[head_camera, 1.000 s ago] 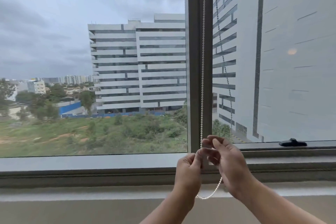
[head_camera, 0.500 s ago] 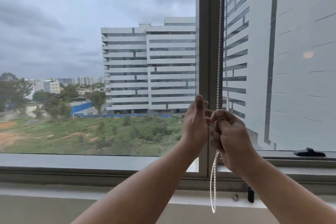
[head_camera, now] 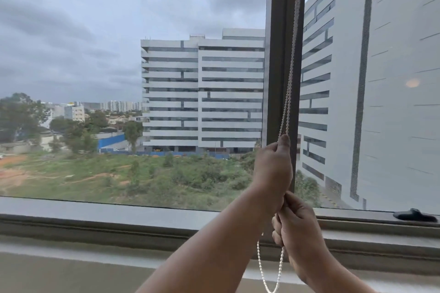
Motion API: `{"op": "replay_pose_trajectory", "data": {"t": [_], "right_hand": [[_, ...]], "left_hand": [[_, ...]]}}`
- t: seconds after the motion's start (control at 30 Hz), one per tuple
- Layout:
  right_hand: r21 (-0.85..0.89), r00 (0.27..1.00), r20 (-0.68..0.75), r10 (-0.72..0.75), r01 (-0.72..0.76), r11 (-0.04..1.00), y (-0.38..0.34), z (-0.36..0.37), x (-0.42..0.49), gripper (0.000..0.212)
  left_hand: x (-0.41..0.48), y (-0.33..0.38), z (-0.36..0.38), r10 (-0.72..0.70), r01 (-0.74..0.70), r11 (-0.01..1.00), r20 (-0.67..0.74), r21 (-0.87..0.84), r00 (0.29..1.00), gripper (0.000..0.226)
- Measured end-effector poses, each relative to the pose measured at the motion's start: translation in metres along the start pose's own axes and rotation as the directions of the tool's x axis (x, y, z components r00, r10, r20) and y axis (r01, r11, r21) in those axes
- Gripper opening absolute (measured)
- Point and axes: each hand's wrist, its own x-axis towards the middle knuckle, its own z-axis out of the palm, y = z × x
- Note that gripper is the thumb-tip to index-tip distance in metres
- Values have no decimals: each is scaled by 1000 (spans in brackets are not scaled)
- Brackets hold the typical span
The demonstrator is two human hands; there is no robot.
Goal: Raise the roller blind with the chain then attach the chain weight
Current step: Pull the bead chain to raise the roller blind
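Note:
A white beaded chain (head_camera: 291, 78) hangs in two strands down the dark window mullion (head_camera: 277, 54) from above the frame. My left hand (head_camera: 273, 169) grips both strands at about sill-view height, thumb pointing up. Directly below it my right hand (head_camera: 295, 228) is closed around the same chain. The chain's bottom loop (head_camera: 270, 276) dangles beneath my right hand at the lower edge. The roller blind itself is out of view above. No chain weight can be seen.
A grey window sill (head_camera: 119, 214) and lower frame run across the view. A black window handle (head_camera: 414, 215) lies on the frame at the right. Glass panes fill both sides of the mullion, with buildings outside.
My right hand has dropped from beside the left to below it on the chain. The left hand now grips the strands higher up. The camera has shifted left and nearer.

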Motion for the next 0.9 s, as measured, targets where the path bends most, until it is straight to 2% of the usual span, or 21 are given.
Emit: {"op": "replay_pose_trajectory", "data": {"t": [0.07, 0.13, 0.2, 0.27, 0.33, 0.43, 0.5, 0.6, 0.7, 0.8, 0.9], "right_hand": [[-51, 996, 8, 88, -87, 995, 22, -6, -10, 45], [-196, 990, 48, 131, -119, 973, 40, -16, -16, 38], [-429, 976, 114, 188, -122, 895, 49, -26, -16, 32], [-532, 936, 148, 319, -197, 823, 42, -35, -7, 16], [-489, 936, 115, 334, -239, 839, 22, -38, 10, 9], [-271, 990, -9, 140, -137, 953, -22, -32, 39, 16], [-75, 994, 1, 113, -112, 991, -46, -21, 53, 26], [96, 994, 52, 96, -101, 990, -60, -5, 63, 39], [104, 1000, 20, 5, -7, 995, -55, 8, 61, 43], [19, 990, -21, -142, 143, 990, -48, 9, 57, 47], [5, 981, -2, -196, 196, 981, -46, 13, 52, 46]], "left_hand": [[-9, -30, -4, -109, 111, 991, -33, 80, 993, 49], [-17, -56, -10, -193, 197, 971, -43, 138, 980, 47], [-21, -70, -14, -221, 228, 957, -60, 181, 974, 45], [-22, -71, -17, -213, 220, 958, -58, 185, 975, 45], [-21, -70, -20, -212, 217, 963, -50, 159, 976, 45], [-24, -69, -23, -192, 198, 969, -52, 149, 980, 48], [-25, -75, -22, -177, 180, 977, -40, 111, 983, 50], [-27, -81, -17, -161, 162, 985, -26, 66, 987, 48], [-31, -82, -18, -103, 105, 986, -20, 126, 994, 48], [-36, -74, -26, 14, 20, 935, -94, 353, 996, 52], [-31, -55, -35, 128, -53, 944, -215, 326, 968, 55]]}}
